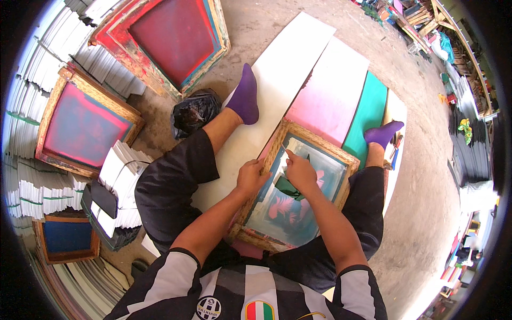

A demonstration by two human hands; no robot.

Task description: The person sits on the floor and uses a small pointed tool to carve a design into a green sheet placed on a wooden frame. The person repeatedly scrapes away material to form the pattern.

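A wooden-framed printing screen (349,158) lies tilted between my legs, its mesh grey-blue with a pale smeared area and pink shapes. My left hand (252,177) is closed around the left rail of the frame. Over the upper mesh, my right hand (300,170) is closed, with its index finger and thumb near the upper left of the mesh. A dark green piece (288,188) shows beside and below that hand. Whether the fingers hold it is hidden.
White and pink boards (330,90) and a green board (368,114) lie under my purple-socked feet. Hand tools (396,150) rest beyond the right foot. A black plastic bag (196,112), more framed screens (85,125) and bundled white sheets (125,181) stand at the left.
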